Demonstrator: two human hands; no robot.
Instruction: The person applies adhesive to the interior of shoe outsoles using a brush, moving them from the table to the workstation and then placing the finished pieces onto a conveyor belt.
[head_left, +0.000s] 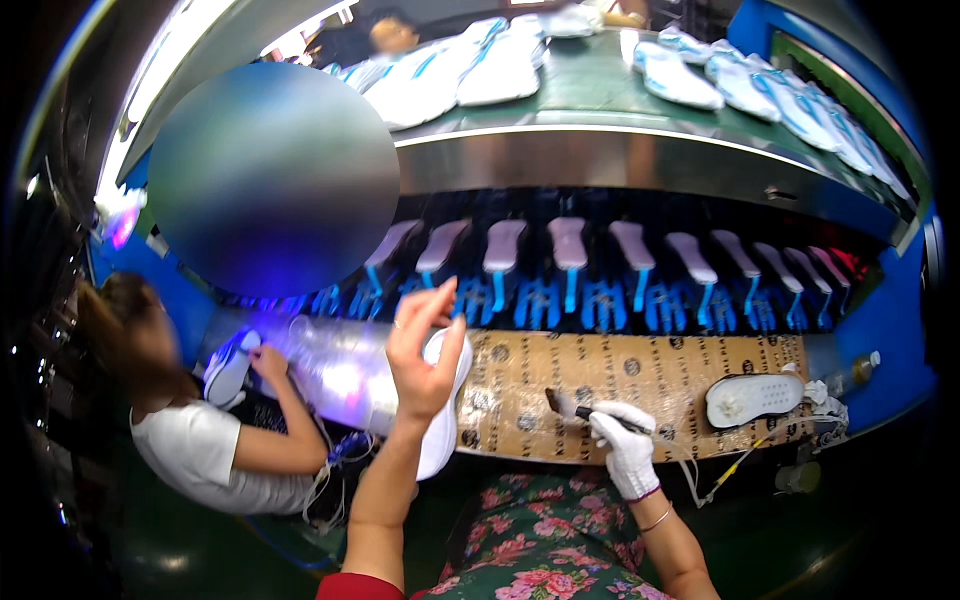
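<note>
White-gloved right hand [626, 450] grips brush [562, 403] | left hand [418, 362] raised, fingertips perhaps curled

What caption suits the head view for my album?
Gloved right hand holding a brush over a brown-covered bench, bare left hand open.

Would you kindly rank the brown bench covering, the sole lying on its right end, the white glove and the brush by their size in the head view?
1. Brown bench covering
2. Sole and white glove: too alike to rank
3. Brush, partly hidden by the glove
</note>
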